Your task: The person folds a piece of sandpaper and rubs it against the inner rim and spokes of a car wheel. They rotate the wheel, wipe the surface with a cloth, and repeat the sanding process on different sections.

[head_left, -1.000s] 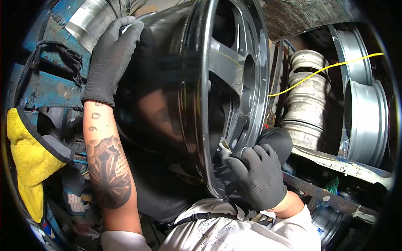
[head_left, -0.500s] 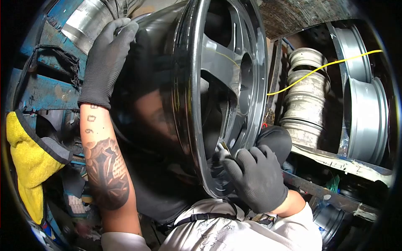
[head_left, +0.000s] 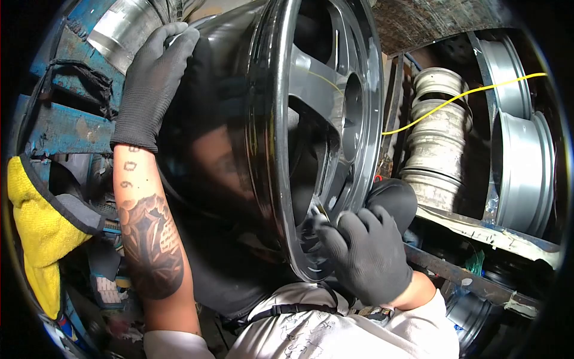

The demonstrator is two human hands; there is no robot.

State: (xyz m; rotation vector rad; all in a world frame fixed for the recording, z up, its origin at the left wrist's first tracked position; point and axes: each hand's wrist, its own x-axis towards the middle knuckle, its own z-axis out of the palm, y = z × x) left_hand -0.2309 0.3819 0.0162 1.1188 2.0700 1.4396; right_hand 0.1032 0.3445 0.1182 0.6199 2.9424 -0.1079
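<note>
A glossy black alloy wheel (head_left: 221, 131) stands upright against my lap, its spoked face turned to the right. My left hand (head_left: 156, 78), in a dark knitted glove, is closed over the wheel's rear edge at the upper left. Down at the lower part of the spoked face is my gloved right hand (head_left: 371, 257), its fingers curled in a pinch. From that pinch a small thin tool (head_left: 317, 209) with a pale tip points up toward a spoke near the outer lip. Its exact kind is too small to tell.
A stack of worn silver wheels (head_left: 435, 149) and larger grey wheels (head_left: 520, 167) sit on the rack at right. A yellow cable (head_left: 460, 97) crosses before them. At left are a blue metal frame (head_left: 72, 131), a yellow cloth (head_left: 39, 227) and a bare metal wheel (head_left: 122, 30).
My right hand has shifted very slightly at the spoke, with the small tool still in it. My left hand keeps its hold on the wheel's rear edge.
</note>
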